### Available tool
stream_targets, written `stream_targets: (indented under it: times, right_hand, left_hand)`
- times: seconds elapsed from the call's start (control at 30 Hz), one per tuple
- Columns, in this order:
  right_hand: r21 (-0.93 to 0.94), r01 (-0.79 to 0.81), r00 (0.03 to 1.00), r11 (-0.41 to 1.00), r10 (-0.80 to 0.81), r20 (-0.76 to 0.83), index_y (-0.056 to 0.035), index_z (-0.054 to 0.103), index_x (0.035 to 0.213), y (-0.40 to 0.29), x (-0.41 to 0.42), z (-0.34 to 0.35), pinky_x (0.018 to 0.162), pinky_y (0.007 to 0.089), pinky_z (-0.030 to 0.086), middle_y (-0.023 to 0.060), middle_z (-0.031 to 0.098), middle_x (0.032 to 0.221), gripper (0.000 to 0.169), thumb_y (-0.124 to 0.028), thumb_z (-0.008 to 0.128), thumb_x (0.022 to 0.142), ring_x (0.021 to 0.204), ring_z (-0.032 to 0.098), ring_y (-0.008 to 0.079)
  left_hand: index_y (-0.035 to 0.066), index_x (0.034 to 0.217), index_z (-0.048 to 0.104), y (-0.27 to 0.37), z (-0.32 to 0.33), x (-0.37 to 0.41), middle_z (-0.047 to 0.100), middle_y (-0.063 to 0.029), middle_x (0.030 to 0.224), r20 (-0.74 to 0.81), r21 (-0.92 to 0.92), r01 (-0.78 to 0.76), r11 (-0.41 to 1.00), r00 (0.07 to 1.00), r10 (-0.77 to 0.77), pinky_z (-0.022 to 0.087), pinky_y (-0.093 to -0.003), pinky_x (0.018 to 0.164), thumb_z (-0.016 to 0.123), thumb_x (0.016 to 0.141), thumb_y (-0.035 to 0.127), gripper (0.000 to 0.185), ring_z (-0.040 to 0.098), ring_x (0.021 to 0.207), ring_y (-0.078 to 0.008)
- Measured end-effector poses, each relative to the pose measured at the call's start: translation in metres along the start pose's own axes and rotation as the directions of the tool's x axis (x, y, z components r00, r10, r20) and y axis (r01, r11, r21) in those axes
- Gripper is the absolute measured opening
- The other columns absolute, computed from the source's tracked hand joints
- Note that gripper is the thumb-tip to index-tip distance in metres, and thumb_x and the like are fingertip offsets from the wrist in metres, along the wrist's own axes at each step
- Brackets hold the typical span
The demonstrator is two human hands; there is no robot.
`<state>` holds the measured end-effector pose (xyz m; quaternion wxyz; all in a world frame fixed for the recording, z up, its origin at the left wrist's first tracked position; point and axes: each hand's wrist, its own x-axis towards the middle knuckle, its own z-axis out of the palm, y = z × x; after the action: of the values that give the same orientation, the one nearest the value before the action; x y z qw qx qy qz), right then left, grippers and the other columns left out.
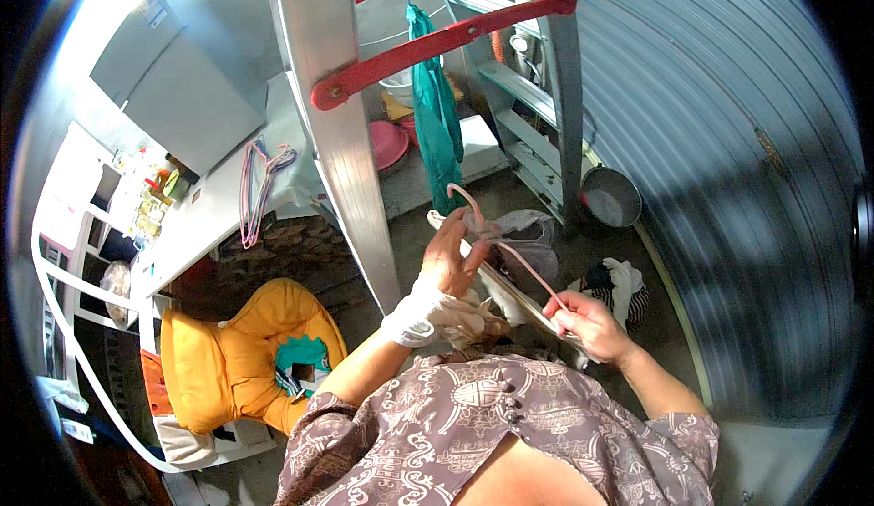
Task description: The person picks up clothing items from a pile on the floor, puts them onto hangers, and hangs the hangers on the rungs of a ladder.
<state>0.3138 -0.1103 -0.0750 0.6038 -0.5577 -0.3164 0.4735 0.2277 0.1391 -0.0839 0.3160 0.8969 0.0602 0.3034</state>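
A pink clothes hanger (531, 268) is in front of my chest, its hook pointing up and to the left. My right hand (593, 325) pinches one arm of the hanger near its outer end. Close below the hook, my left hand (453, 254) holds bunched thin greyish fabric (486, 226) against the hanger neck. A pale garment (505, 294) hangs below and between both hands, and white cloth is gathered about my left wrist. Whether the pale garment is on the hanger cannot be told. A green garment (435, 110) hangs by a hanger from the stepladder beyond.
An aluminium stepladder (341, 137) with red braces stands ahead. Several hangers (256, 185) lie on the white counter (205, 222) at left, above a yellow padded chair (232, 362). A metal bucket (611, 197) and a clothes pile (618, 291) are on the floor beside the corrugated metal shutter (717, 151).
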Motion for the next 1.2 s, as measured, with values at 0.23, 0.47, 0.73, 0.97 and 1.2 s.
stream_targets:
  times: [0.23, 0.47, 0.73, 0.97, 1.2]
  right_hand:
    - [0.088, 0.044, 0.999, 0.995, -0.045, 0.004, -0.0025, 0.052, 0.096, 0.004, 0.073, 0.019, 0.069, 0.0214, 0.039, -0.0003, 0.050, 0.081, 0.012, -0.010, 0.047, 0.088, 0.073, 0.047, 0.0070]
    - [0.199, 0.090, 0.996, 0.976, -0.093, 0.005, -0.0025, 0.055, 0.091, 0.013, 0.147, 0.057, 0.070, 0.0207, 0.039, -0.0001, 0.052, 0.078, 0.012, -0.013, 0.050, 0.085, 0.074, 0.048, 0.0069]
    - [0.261, 0.190, 0.964, 0.946, -0.130, -0.231, -0.0015, 0.055, 0.089, -0.001, 0.235, 0.105, 0.064, 0.0243, 0.040, 0.0030, 0.054, 0.072, 0.015, -0.016, 0.051, 0.085, 0.066, 0.051, 0.0114]
    - [0.238, 0.375, 0.913, 0.896, -0.314, -0.260, -0.0005, 0.056, 0.085, -0.050, 0.322, 0.115, 0.062, 0.0292, 0.042, 0.0051, 0.056, 0.070, 0.019, -0.019, 0.053, 0.084, 0.066, 0.053, 0.0144]
    - [-0.213, 0.690, 0.630, 0.692, -0.719, -0.293, 0.0000, 0.058, 0.085, -0.099, 0.378, 0.106, 0.061, 0.0321, 0.045, 0.0103, 0.060, 0.072, 0.017, -0.016, 0.054, 0.082, 0.066, 0.058, 0.0192]
  left_hand:
    - [-0.001, 0.109, 0.048, -0.025, -0.010, -0.022, 0.057, -0.0211, 0.098, -0.093, 0.080, 0.234, 0.969, 0.970, -0.227, 0.047, -0.0375, 0.076, 0.068, 0.074, 0.014, 0.043, 0.058, 0.090, -0.0358]
    - [0.000, 0.101, 0.056, -0.023, -0.050, -0.081, 0.061, -0.0155, 0.093, 0.342, 0.038, 0.432, 0.901, 0.842, -0.418, 0.049, -0.0305, 0.071, 0.060, 0.083, 0.011, 0.022, 0.062, 0.084, -0.0238]
    - [0.000, 0.097, 0.056, -0.027, -0.078, -0.135, 0.062, -0.0146, 0.083, 0.212, -0.016, 0.521, 0.853, 0.836, -0.506, 0.049, -0.0301, 0.064, 0.058, 0.083, 0.009, 0.016, 0.062, 0.074, -0.0231]
    - [0.002, 0.096, 0.057, -0.027, -0.091, -0.169, 0.062, -0.0118, 0.083, 0.173, 0.060, 0.589, 0.806, 0.789, -0.589, 0.050, -0.0285, 0.064, 0.061, 0.083, 0.010, 0.016, 0.062, 0.074, -0.0190]
    - [0.003, 0.097, 0.057, -0.021, -0.103, -0.196, 0.063, -0.0105, 0.083, 0.108, 0.070, 0.642, 0.763, 0.756, -0.646, 0.050, -0.0272, 0.066, 0.060, 0.083, 0.009, 0.015, 0.063, 0.076, -0.0171]
